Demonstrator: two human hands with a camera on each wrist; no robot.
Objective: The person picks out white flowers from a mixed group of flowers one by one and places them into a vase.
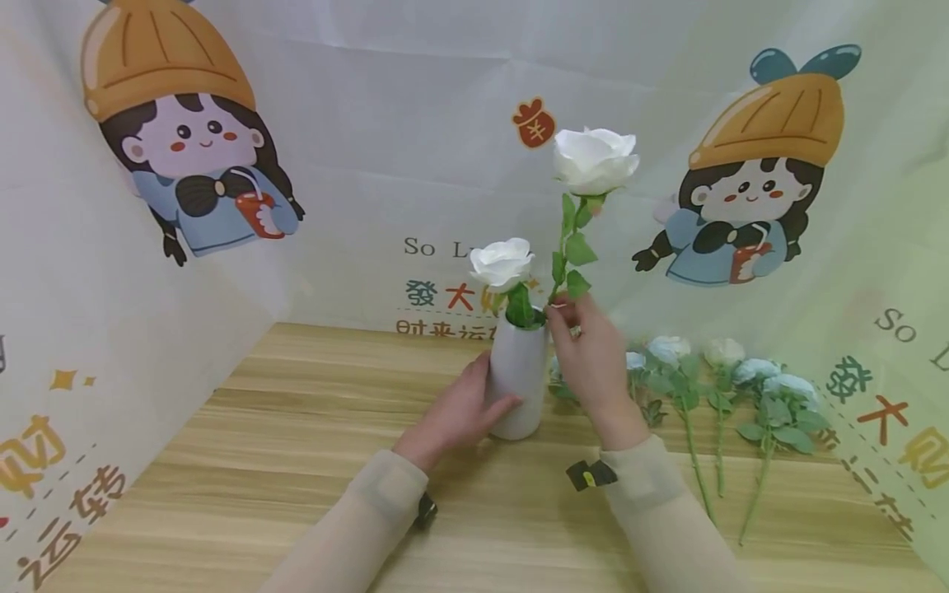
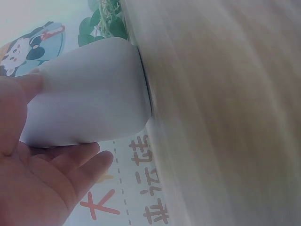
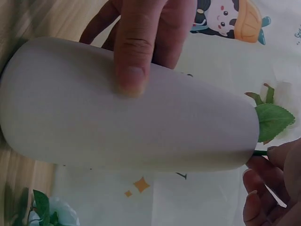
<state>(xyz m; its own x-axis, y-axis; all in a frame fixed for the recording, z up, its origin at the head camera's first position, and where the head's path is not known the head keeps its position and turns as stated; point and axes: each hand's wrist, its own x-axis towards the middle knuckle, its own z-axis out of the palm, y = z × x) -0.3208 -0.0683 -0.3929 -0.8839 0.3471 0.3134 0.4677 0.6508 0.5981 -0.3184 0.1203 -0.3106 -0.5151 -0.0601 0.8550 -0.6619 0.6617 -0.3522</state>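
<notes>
A white vase (image 1: 519, 379) stands upright on the wooden table, with one short white rose (image 1: 502, 263) in its mouth. My left hand (image 1: 460, 403) holds the lower part of the vase from the left. In the right wrist view its thumb (image 3: 134, 70) lies across the vase wall. At the vase rim, my right hand (image 1: 593, 354) pinches the green stem of a taller white rose (image 1: 596, 161), whose bloom rises above the other one. The right wrist view shows that stem (image 3: 260, 153) at the mouth; how deep it goes is hidden.
Several pale blue and white flowers lie to the right on the table (image 1: 296, 461), among them a blue one (image 1: 790, 394) and a cream one (image 1: 723, 352). A printed cloth backdrop (image 1: 356, 165) surrounds the table at the back and sides.
</notes>
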